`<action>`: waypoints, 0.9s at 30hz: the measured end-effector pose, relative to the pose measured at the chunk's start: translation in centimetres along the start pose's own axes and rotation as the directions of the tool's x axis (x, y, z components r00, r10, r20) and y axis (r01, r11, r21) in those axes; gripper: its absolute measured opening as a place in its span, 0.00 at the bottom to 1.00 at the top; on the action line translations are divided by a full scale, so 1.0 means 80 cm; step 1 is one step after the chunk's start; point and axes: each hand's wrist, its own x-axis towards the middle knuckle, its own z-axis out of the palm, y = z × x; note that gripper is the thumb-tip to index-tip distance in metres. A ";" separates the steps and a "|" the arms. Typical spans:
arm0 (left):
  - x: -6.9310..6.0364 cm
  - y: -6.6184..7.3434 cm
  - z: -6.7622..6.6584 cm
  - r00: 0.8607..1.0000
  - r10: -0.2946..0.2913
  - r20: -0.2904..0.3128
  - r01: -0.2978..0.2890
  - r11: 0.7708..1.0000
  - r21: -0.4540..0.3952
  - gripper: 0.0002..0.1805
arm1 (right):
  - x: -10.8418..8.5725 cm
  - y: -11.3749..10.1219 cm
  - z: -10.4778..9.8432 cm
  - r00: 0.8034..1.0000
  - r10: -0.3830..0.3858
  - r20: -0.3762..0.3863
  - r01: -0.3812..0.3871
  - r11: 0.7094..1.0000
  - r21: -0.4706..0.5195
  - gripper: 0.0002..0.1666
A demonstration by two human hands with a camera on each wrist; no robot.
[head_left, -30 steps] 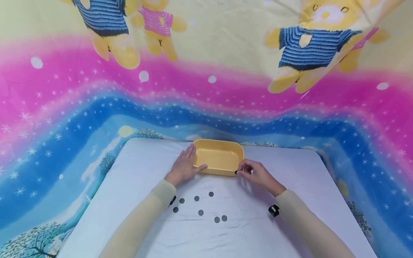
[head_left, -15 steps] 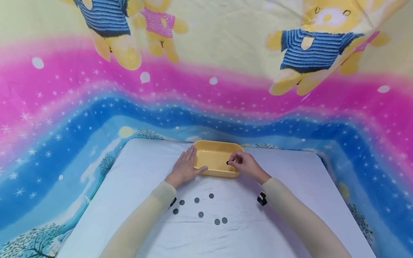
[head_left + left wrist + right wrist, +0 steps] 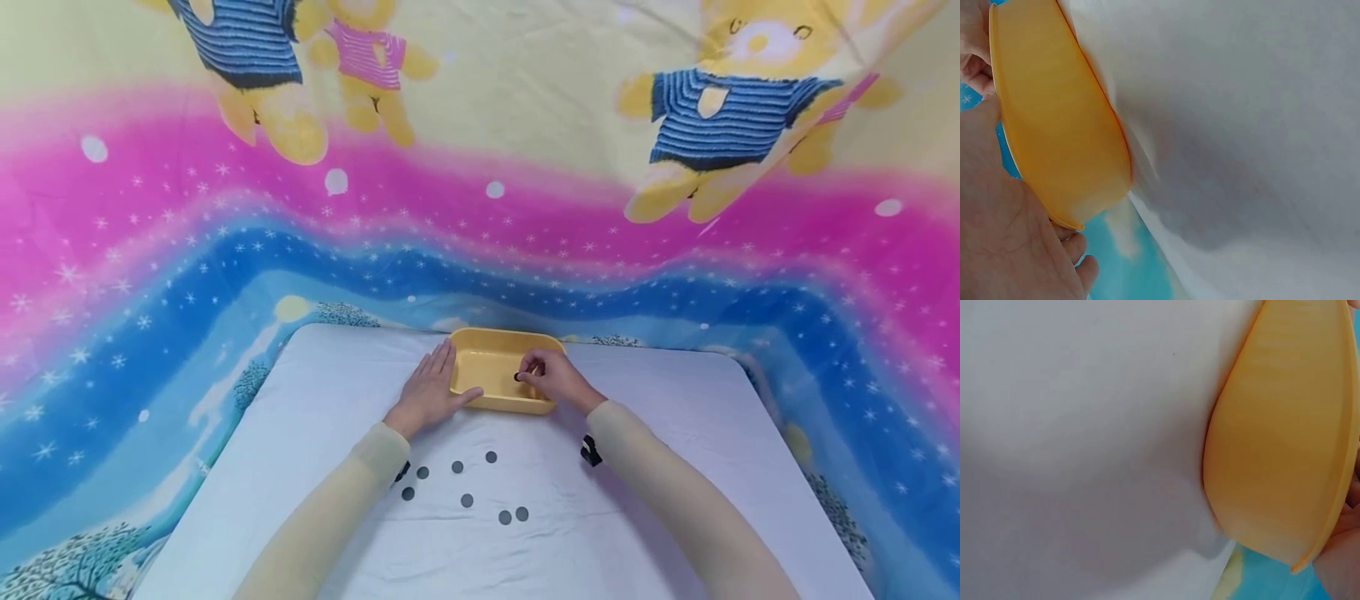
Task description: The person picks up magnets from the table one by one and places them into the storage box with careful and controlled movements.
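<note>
A yellow rectangular box (image 3: 506,405) stands at the far edge of the white-covered table. My left hand (image 3: 426,393) rests against its left end, fingers straight along the side and thumb over the front rim. My right hand (image 3: 557,379) is over the box's right part, pinching a small dark disc (image 3: 517,377) between thumb and fingertips. In the left wrist view the box wall (image 3: 1060,119) hides part of the fingers. The right wrist view shows the box's outer wall (image 3: 1279,437) and only a bit of my right hand (image 3: 1340,565); the disc is hidden there.
Several flat grey discs (image 3: 467,500) lie scattered on the white cloth (image 3: 360,550) in front of the box, between my forearms. A patterned curtain (image 3: 480,267) with bears hangs right behind the table's far edge. Each wrist carries a small black device (image 3: 591,451).
My right hand has moved left from the box's front right corner to above its inside, still pinching the disc. My left hand has stayed at the box's left end.
</note>
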 end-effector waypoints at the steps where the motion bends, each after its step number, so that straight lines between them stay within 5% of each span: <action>1: 0.000 0.000 0.000 1.000 0.000 0.002 0.000 1.000 0.002 0.62 | 0.002 -0.001 0.001 1.000 0.002 0.004 -0.002 1.000 -0.007 0.04; 27: 0.000 0.001 -0.004 1.000 0.011 0.026 -0.011 0.999 0.030 0.61 | 0.030 0.000 0.025 0.991 0.134 0.018 -0.131 0.984 -0.125 0.06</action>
